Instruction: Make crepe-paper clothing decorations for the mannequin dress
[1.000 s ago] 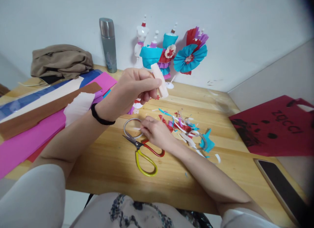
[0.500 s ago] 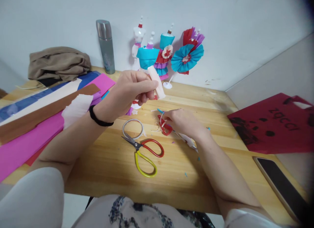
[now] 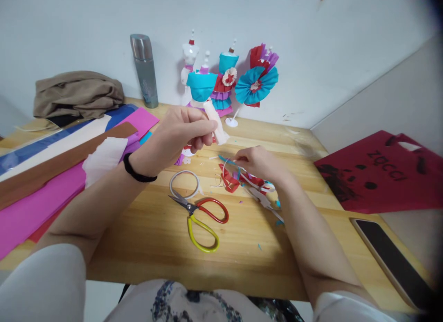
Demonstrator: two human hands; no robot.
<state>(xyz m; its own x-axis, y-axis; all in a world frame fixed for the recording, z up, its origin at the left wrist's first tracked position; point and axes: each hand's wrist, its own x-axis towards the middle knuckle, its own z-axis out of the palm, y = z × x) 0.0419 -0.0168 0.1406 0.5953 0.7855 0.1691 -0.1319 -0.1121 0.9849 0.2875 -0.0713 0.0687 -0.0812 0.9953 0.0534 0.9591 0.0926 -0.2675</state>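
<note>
Between the thumb and fingers of my left hand (image 3: pixel 187 128) is a small folded strip of pale pinkish-white paper (image 3: pixel 216 123), held up above the table. My right hand (image 3: pixel 258 161) is low over a pile of paper scraps (image 3: pixel 230 180) in red, blue and white. Its fingers are curled together and point left; whatever they pinch is hidden. Scissors (image 3: pixel 191 209) with one red and one yellow handle lie on the table in front of me, blades slightly apart. A roll of narrow tape (image 3: pixel 184 183) touches their tips.
Coloured paper sheets (image 3: pixel 51 186) spread at the left, beside a brown cloth (image 3: pixel 79 95). A flask (image 3: pixel 145 73) and small dress forms in coloured paper (image 3: pixel 202 84) stand along the wall. At the right are a red bag (image 3: pixel 377 174) and a phone (image 3: pixel 391 262).
My right hand has lifted slightly and shifted right, uncovering more of the scraps. My left hand still holds the paper strip. The view has tilted a little.
</note>
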